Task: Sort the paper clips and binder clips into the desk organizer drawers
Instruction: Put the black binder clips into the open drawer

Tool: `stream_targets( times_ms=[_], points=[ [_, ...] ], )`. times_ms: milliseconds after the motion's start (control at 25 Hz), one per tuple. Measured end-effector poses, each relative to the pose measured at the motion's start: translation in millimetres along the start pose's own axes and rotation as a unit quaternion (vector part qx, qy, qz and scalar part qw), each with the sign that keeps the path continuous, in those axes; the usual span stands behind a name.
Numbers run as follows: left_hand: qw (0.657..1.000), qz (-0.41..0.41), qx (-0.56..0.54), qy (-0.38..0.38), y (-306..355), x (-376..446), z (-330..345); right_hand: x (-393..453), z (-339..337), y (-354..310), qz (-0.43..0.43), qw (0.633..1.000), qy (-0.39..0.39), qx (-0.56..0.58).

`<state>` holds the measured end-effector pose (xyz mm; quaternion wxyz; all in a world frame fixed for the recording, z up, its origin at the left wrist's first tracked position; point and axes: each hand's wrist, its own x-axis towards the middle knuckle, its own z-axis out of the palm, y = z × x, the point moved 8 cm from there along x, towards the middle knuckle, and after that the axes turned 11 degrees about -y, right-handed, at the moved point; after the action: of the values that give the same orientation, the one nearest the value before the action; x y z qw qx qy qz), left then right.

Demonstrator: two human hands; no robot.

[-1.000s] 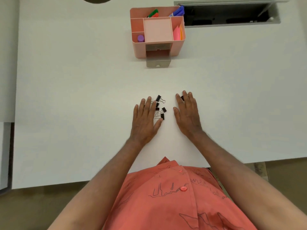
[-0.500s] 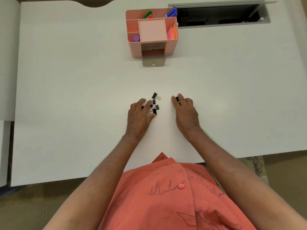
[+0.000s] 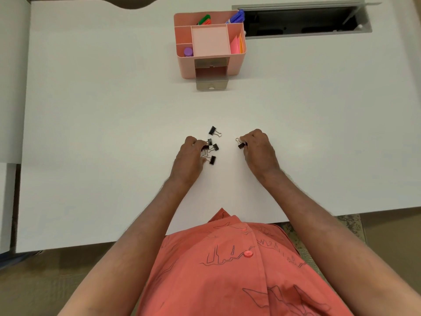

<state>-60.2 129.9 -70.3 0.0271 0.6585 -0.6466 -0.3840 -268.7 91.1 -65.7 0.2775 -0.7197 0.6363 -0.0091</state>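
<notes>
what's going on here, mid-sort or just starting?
Looks like just starting. A person at a white desk is picking black binder clips off it. The right hand pinches one binder clip. The left hand has its fingers curled at a small pile of clips; whether it grips one is unclear. One more clip lies apart, just beyond the pile. The pink desk organizer sits farther back with its lower drawer pulled open; nothing visible inside it yet.
</notes>
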Motion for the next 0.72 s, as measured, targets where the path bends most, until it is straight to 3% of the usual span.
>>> stream_targets(
  times_ms=[320,720],
  points=[
    [1.0,-0.021,-0.013,-0.015,-1.8,5.3,-1.6,12.3,-4.2,5.0,0.047,0.991,-0.05,0.116],
    [0.997,-0.036,0.057,0.028,11.3,0.8,-1.3,33.5,-16.2,-11.2,0.052,0.987,-0.113,0.102]
  ],
)
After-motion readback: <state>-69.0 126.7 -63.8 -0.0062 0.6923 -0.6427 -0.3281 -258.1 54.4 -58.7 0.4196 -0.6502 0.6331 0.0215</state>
